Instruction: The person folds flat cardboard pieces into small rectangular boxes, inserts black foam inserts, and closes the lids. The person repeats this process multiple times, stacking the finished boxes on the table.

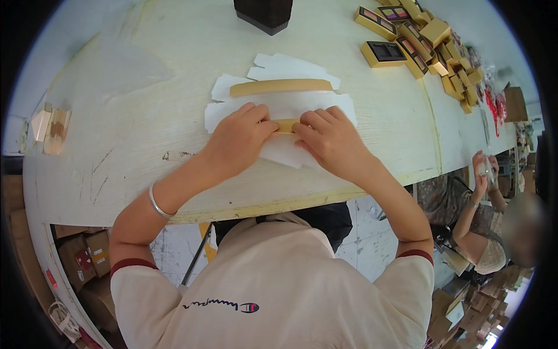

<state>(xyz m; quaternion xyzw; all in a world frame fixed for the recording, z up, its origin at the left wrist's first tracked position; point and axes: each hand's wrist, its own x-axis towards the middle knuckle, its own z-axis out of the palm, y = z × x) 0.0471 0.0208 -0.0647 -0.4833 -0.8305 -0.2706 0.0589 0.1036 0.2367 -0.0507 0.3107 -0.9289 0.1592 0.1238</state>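
In front of me lies a flat white cardboard blank with notched, tabbed edges. A long gold strip of card stands along its far part. Nearer to me is a second gold strip, mostly covered by my fingers. My left hand pinches the left end of this near strip. At its right end my right hand is closed in the same way, thumb and fingers pressed on the card. Whether the strips are folded parts of the blank or separate pieces, I cannot tell.
Gold boxes, some holding coloured palettes, are heaped at the far right of the table. A dark container stands at the far edge. Small boxes sit at the left. Another person works at the right.
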